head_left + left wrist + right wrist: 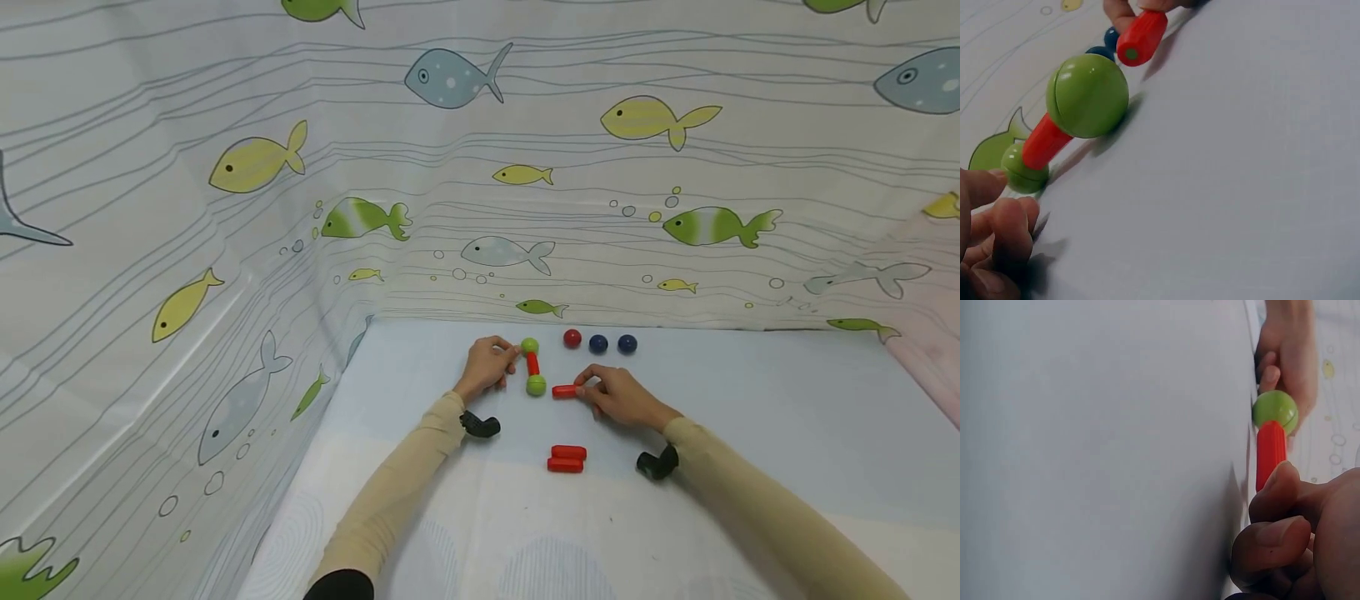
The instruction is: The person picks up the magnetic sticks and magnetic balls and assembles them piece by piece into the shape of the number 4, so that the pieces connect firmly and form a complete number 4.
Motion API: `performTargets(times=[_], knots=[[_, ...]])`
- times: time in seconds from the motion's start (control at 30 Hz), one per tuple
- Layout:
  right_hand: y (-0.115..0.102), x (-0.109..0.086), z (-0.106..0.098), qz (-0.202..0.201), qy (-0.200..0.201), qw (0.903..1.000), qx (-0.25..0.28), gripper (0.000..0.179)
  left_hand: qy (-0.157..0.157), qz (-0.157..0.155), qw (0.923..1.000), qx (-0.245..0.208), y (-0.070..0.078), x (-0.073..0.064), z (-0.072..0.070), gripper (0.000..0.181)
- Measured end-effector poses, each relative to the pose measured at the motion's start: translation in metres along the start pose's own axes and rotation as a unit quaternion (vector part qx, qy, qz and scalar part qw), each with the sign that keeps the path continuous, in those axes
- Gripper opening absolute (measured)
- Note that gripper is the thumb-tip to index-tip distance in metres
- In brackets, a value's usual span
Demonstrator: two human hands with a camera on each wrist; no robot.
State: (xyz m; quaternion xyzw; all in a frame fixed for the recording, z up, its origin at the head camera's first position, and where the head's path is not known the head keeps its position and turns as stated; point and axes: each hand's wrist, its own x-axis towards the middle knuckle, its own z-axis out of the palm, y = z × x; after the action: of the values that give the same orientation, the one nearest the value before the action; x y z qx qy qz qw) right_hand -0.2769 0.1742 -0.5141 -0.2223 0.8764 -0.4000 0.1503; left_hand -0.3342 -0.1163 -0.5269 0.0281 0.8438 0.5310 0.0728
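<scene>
On the table lie two green balls joined by a red rod (532, 363): a far green ball (529, 345) and a near green ball (536, 385). My left hand (487, 365) is at the left of the far ball, and one fingertip touches it in the left wrist view; its other fingers bend loosely around nothing. A second red rod (564, 391) is pinched between the thumb and fingers of my right hand (618, 395). Its free end, with a small green centre in the left wrist view, points left, close to the near ball.
A red ball (572, 338) and two dark blue balls, one of them the right blue ball (627, 343), stand in a row at the back. Two more red rods (566, 459) lie side by side nearer me. A fish-patterned curtain (465, 167) borders the table behind and at left.
</scene>
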Motion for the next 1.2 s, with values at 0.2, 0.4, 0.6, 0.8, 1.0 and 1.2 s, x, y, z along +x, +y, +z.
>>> performTargets(times=[0.2,0.4,0.6,0.8,1.0,1.2], knots=[[-0.001,0.007,0.001,-0.007,0.006,0.9999,-0.004,0.025,-0.004,0.025,0.9966,0.079,0.006,-0.012,0.002,0.037],[-0.002,0.010,0.002,-0.001,0.004,1.0000,-0.001,0.027,-0.003,0.066,0.9794,0.191,0.010,-0.023,0.009,0.044],[-0.004,0.011,0.006,-0.004,0.000,1.0000,-0.005,0.027,-0.001,0.064,0.9705,0.232,0.017,-0.034,0.014,0.047],[-0.006,0.013,0.006,-0.021,0.002,0.9998,-0.006,0.025,-0.005,0.066,0.9711,0.229,0.019,-0.037,0.012,0.044],[-0.004,0.016,0.006,-0.032,0.003,0.9995,-0.005,0.024,-0.004,0.075,0.9723,0.221,0.017,-0.037,0.012,0.040],[-0.002,0.017,0.007,-0.027,0.003,0.9996,-0.005,0.024,0.017,0.082,0.9749,0.206,0.014,-0.041,0.015,0.043]])
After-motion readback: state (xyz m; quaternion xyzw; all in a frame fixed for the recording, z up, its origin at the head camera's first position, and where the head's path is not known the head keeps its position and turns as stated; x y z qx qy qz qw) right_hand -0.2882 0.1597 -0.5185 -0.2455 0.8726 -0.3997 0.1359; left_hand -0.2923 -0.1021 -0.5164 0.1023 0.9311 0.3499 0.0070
